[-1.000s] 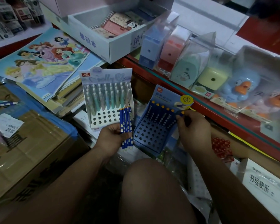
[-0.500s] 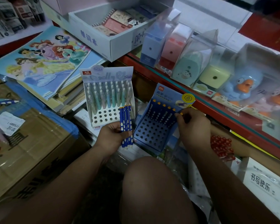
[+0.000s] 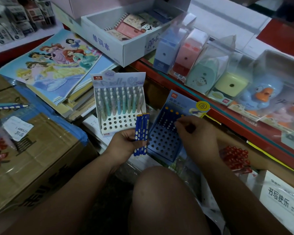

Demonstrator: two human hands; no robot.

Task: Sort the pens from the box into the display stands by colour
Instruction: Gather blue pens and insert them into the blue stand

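The left hand (image 3: 124, 144) is gripping a bundle of pens (image 3: 141, 133), holding them upright in front of the body. The right hand (image 3: 198, 138) is hovering palm down just beside it, its fingers (image 3: 180, 123) curling in toward the thumb; whether they are pinching anything cannot be told. Both forearms are reaching forward, either side of a raised bare knee (image 3: 163, 192).

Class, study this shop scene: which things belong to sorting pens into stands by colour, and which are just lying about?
Job in hand: blue pens, blue display stand, white display stand, pastel pens standing in it.
Lying about: princess books, boxed sharpeners, duck toy, cardboard carton, box of notebooks.
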